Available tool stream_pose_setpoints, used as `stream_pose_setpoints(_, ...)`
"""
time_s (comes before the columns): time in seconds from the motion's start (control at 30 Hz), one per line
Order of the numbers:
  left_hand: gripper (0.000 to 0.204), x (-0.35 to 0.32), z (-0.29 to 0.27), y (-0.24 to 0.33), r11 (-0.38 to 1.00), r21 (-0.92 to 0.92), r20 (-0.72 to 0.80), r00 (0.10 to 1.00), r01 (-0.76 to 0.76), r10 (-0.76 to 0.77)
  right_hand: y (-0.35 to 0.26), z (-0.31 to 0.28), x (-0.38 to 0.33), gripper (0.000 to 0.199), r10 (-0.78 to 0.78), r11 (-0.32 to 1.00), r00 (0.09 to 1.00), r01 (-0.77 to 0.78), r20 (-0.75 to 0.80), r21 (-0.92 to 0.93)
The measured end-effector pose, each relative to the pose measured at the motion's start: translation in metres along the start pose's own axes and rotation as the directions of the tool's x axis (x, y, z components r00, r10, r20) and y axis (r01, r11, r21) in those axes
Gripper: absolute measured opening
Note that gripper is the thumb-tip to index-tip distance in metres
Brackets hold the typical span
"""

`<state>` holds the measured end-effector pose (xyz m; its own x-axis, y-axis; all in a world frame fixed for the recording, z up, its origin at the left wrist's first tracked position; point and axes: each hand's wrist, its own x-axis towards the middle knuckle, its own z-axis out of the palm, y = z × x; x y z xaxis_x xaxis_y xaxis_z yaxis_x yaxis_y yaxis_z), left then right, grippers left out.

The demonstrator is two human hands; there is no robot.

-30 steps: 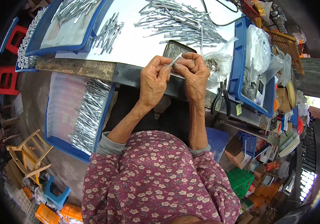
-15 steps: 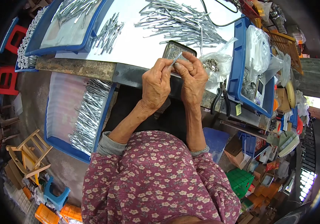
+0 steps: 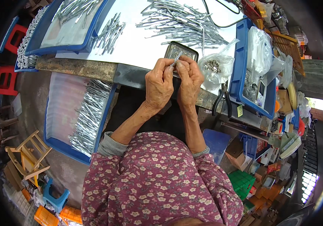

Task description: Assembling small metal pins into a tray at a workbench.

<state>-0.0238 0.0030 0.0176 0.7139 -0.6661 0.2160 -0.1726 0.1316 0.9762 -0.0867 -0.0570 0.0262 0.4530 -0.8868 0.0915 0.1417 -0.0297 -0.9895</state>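
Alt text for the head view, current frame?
A person's left hand and right hand pinch a thin silvery piece near a small dark tray on a workbench. Beyond lies a pile of similar pieces; blue trays stand left and right.

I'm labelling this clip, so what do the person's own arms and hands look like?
The left hand and right hand are ungloved, the forearms bare. Maroon sleeves with a pale flower print end in grey, finely striped cuffs.
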Motion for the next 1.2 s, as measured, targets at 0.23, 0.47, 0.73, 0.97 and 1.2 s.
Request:
stream_pose_setpoints(0.23, 0.013, 0.002, 0.002, -0.002, 0.995, -0.073, -0.005, 0.998, 0.069, -0.069, 0.003, 0.001, -0.001, 0.026, -0.018, 0.993, 1.0, 0.017, -0.006, -0.12)
stream_pose_setpoints(0.47, 0.014, 0.001, 0.002, -0.003, 0.985, -0.164, 0.024, 0.999, 0.046, -0.043, 0.008, -0.004, 0.002, 0.029, -0.011, 1.0, 1.0, 0.011, -0.004, 0.0)
stream_pose_setpoints(0.73, 0.011, 0.007, -0.01, 0.003, 0.916, -0.376, 0.109, 0.988, 0.143, -0.11, 0.008, -0.013, 0.005, 0.027, 0.043, 0.976, 0.999, -0.046, 0.022, 0.214)
stream_pose_setpoints(0.97, 0.012, 0.011, -0.016, 0.002, 0.803, -0.501, 0.3, 0.935, 0.322, -0.188, 0.01, -0.021, 0.012, 0.015, 0.093, 0.954, 0.986, -0.127, 0.136, 0.272)
stream_pose_setpoints(1.2, 0.014, 0.002, 0.001, -0.001, 0.999, -0.014, -0.013, 0.999, -0.031, 0.031, 0.005, -0.007, 0.003, 0.013, 0.005, 0.999, 1.0, -0.004, -0.008, 0.036)
